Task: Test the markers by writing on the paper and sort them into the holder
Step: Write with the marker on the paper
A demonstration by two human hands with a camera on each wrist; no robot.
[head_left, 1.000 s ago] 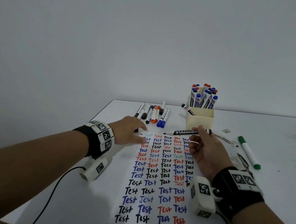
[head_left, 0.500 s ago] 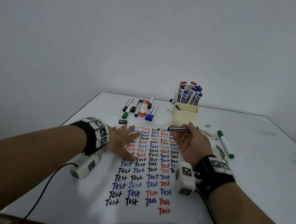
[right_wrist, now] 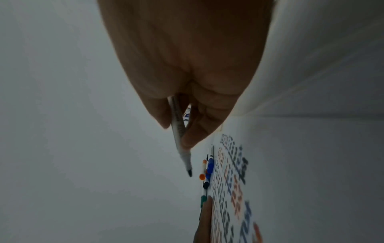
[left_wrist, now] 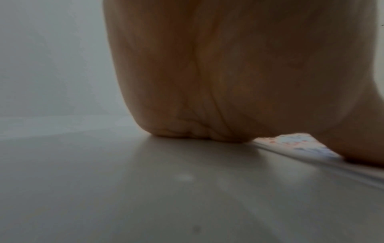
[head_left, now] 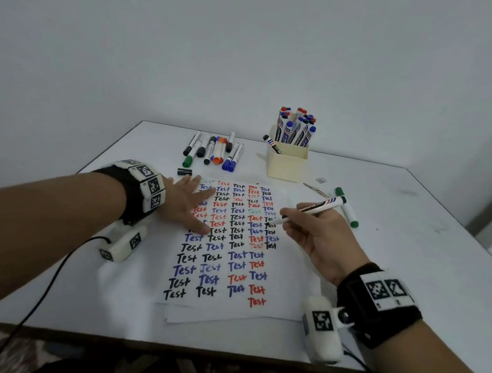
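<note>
From the head view the right hand [head_left: 322,237] pinches an uncapped black marker [head_left: 312,209], nib down at the right edge of the paper [head_left: 231,306], barrel slanting toward 2 o'clock. Only the right wrist view shows the grip from below: thumb and fingers [right_wrist: 193,134] curled round the barrel, the black nib [right_wrist: 189,172] bare. The left hand [head_left: 186,203] lies flat, fingers spread, on the paper's upper left; the left wrist view shows just its heel [left_wrist: 207,128] on the table [left_wrist: 145,189] at the sheet's edge. The holder [head_left: 287,163], full of markers, stands at 12 o'clock from the paper; loose markers [head_left: 215,152] lie at 11 o'clock, a black cap [head_left: 184,171] near them. A green marker [head_left: 348,212] lies at 2 o'clock. The white table meets a plain pale wall [head_left: 247,56].
</note>
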